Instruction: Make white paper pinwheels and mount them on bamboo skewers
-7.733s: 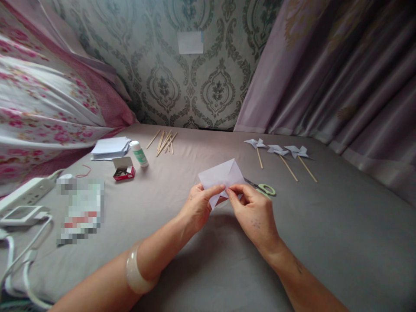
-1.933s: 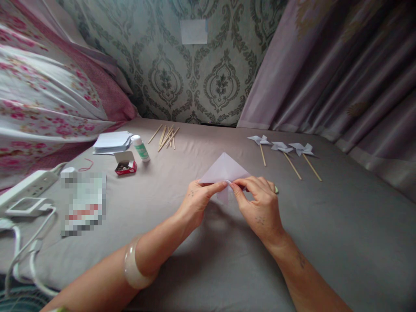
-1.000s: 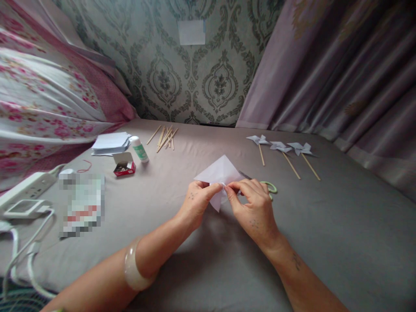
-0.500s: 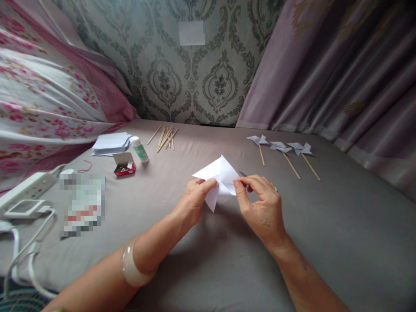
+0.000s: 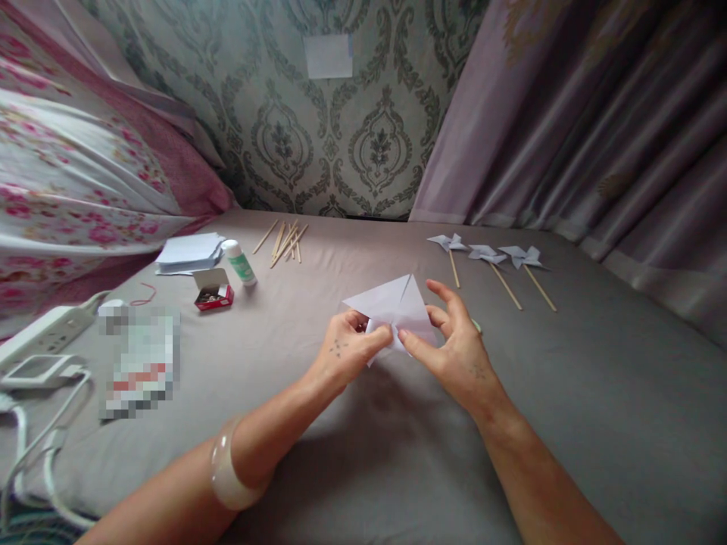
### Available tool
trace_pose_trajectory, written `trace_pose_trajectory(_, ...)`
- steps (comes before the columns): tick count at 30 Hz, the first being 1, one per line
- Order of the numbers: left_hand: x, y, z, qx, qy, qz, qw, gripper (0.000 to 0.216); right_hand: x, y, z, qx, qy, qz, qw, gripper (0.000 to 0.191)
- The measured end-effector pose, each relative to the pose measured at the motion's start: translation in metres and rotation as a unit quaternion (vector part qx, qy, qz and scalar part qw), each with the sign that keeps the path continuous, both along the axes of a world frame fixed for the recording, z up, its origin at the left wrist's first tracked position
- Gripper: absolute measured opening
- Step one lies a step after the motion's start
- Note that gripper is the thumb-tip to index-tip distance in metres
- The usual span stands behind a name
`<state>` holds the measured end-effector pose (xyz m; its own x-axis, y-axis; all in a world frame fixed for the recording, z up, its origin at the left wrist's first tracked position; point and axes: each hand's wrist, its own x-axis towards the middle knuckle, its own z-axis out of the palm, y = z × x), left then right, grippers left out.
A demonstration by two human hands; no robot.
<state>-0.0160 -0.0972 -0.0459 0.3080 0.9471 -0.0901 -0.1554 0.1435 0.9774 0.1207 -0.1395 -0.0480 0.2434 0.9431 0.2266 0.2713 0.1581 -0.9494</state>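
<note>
A sheet of white paper (image 5: 389, 299), slit from its corners and partly folded inward, is held above the grey cloth. My left hand (image 5: 346, 344) pinches it from the left, thumb on the folded middle. From the right, my right hand (image 5: 454, 344) grips it with the thumb pressed near the centre, close to the left thumb. The right index finger sticks up off the paper. Fingers behind the sheet are partly hidden. Beyond my right hand lie three paper pinwheels on sticks, one of them a pinwheel (image 5: 482, 255) in the middle of the row.
At the back left are a stack of white paper (image 5: 190, 252), a glue bottle (image 5: 239, 263), a small red box (image 5: 214, 294) of metal bits and several wooden sticks (image 5: 287, 244). A power strip (image 5: 48, 333) with cables and a blurred packet (image 5: 141, 363) lie at left.
My right hand has moved its thumb from the paper's right corner to the centre, folding a flap inward. The sheet has turned slightly, and my right index finger has lifted.
</note>
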Motion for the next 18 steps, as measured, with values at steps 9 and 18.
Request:
trace_pose_trajectory(9,0.0019,-0.0015,-0.0024,0.05,0.014,-0.006,0.999,0.01,-0.003,0.0012,0.0026,-0.035,0.072,0.005,0.997,0.07)
trace_pose_trajectory(18,0.0024,-0.0057,-0.0002,0.027,0.031,0.012,0.999,0.006,-0.0078,0.0018,0.0003,-0.005,0.047,-0.025,0.999,0.063)
